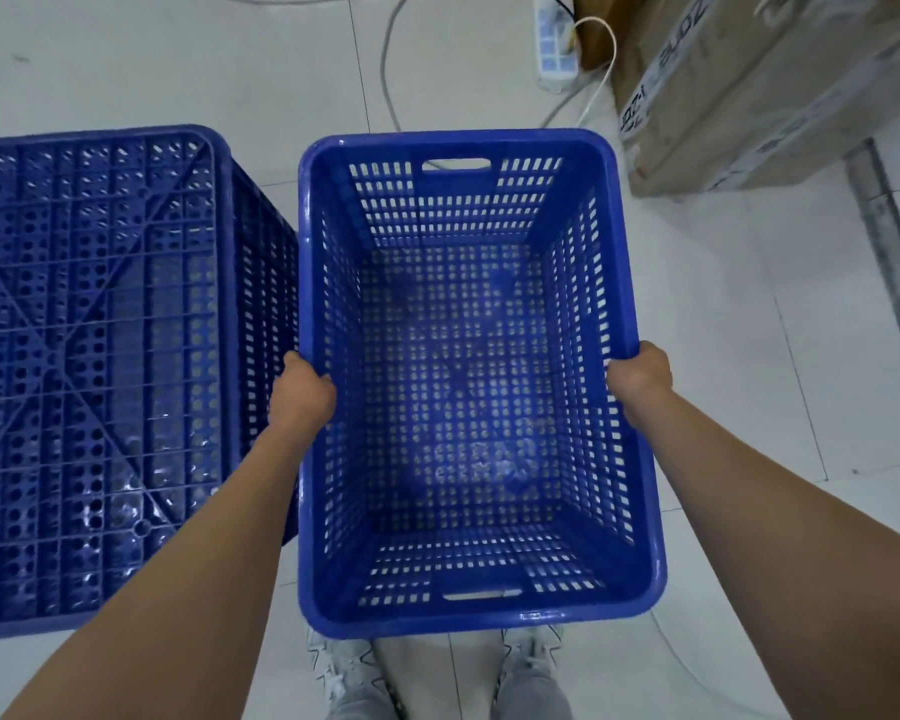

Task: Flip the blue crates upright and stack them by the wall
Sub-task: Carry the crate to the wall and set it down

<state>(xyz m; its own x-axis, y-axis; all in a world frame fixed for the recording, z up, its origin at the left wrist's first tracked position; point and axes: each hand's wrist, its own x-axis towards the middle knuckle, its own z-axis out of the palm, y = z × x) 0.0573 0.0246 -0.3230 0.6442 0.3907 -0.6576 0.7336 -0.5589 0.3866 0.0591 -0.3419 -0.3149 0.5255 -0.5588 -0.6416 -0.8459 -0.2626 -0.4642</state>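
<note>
Head view: the left hand (302, 389) is clenched over the left long rim of the upright crate (476, 613), and the right hand (640, 376) grips the right long rim directly opposite. Both hands sit near mid-length, so neither is nearer. The crate occupies the frame centre, open side up, its long axis running away from the person, above the shoes (341, 672). Its walls are glossy blue plastic with slotted perforations, a handle cut-out at each end and rounded corners. Just beside it at the left lies the overturned crate (89, 356), its ribbed, hole-punched base uppermost. A cardboard box (749, 85) stands at upper right on the tiled floor (178, 59).
</note>
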